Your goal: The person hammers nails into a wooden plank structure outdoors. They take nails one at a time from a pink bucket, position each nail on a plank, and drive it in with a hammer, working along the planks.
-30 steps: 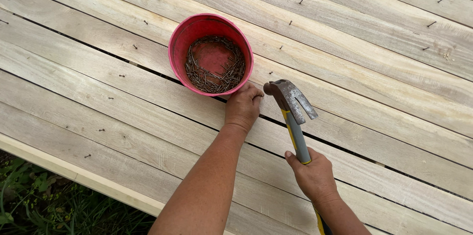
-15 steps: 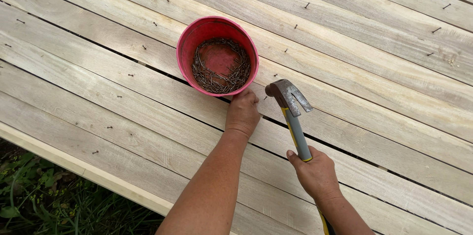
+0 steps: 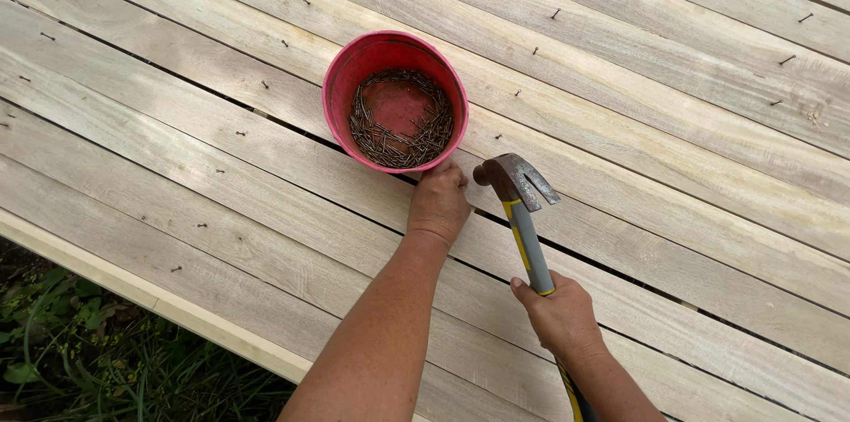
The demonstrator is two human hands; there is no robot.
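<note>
1. The left hand (image 3: 437, 205) rests knuckles-up on the pale wooden planks (image 3: 673, 165), fingers curled narrow at the rim of the red bucket (image 3: 395, 100); whether it pinches a nail is too small to tell.
2. The bucket stands at 12 o'clock from that hand, with nails (image 3: 400, 125) ringed around its bottom.
3. The right hand (image 3: 560, 316) grips the hammer (image 3: 524, 218) by its grey-yellow handle, with the head at 3 o'clock, just beside the left hand.
4. Grass (image 3: 80, 360) shows at 8 o'clock, past the plank edge.
</note>
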